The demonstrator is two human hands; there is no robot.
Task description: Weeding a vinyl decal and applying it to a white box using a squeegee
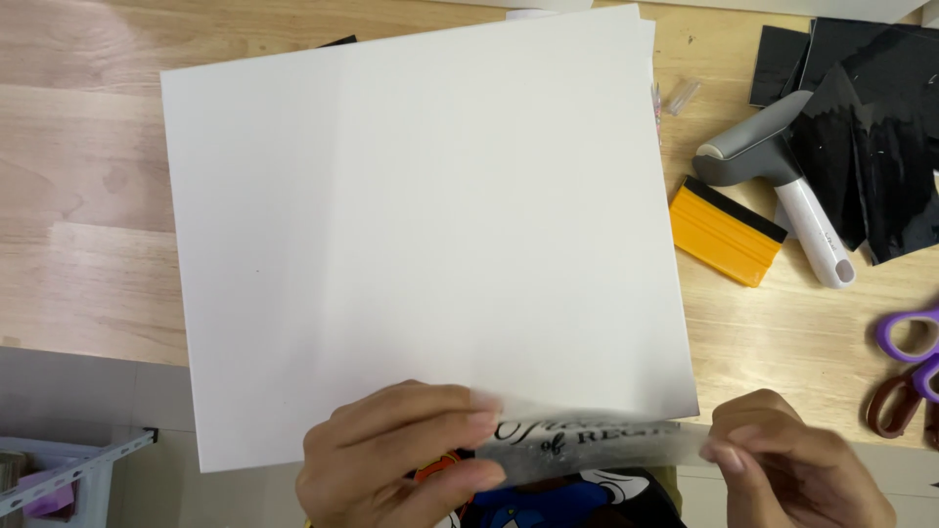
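- Both of our hands sit at the bottom edge of the view, pinching 1 clear film strip (587, 445) that carries black lettering.
- Our left hand (391, 460) nips the strip's left end between thumb and curled fingers (430, 416), which also rest on the lower edge of the white board (421, 225).
- Our right hand (792, 469) pinches the strip's right end, fingers folded together, just past the board's lower right corner.
- We see the strip stretched flat between the 2 hands, lying along the board's bottom edge and partly overlapping it.
- We see the white board covering most of the wooden table (78, 176), slightly turned, its surface blank.
- To the right of the board lie an orange squeegee (726, 235) and, touching it, a grey and white roller tool (782, 176).
- Black vinyl sheets (871, 127) are heaped at the top right, under the roller's head.
- Purple-handled scissors (910, 337) lie at the right edge, near our right hand but apart from it.
- A grey shelf bracket (78, 469) shows at the lower left, below the table.
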